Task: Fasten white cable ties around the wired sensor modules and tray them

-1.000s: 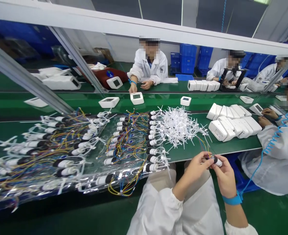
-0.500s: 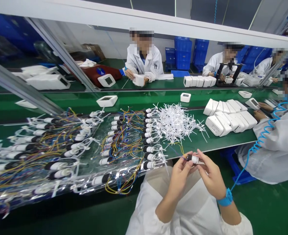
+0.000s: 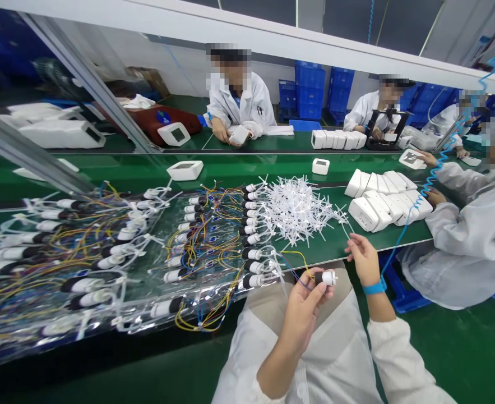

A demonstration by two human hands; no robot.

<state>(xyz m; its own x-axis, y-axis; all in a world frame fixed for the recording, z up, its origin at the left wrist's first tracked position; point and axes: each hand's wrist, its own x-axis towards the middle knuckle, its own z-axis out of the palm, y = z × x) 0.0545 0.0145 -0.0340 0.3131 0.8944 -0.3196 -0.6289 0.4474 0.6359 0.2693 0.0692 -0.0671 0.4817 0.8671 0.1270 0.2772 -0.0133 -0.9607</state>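
The right hand is coming off the wired cylinder, the left hand gripping it alone; it's reaching the far tie pile, possibly pinching 1 tie, grip unclear.

I recorded the bench mat as smooth, matt green, rubber-like. The tie pile on it read as white plastic, dull. Left of the pile, the clear film was glossy and crinkled, with hard glare; the wires on it had shiny coloured insulation. Right of the pile, the housings were smooth white plastic, satin. Nearer than the pile, the left hand gripped a cylinder of white and black plastic; the coat was matt white cloth.
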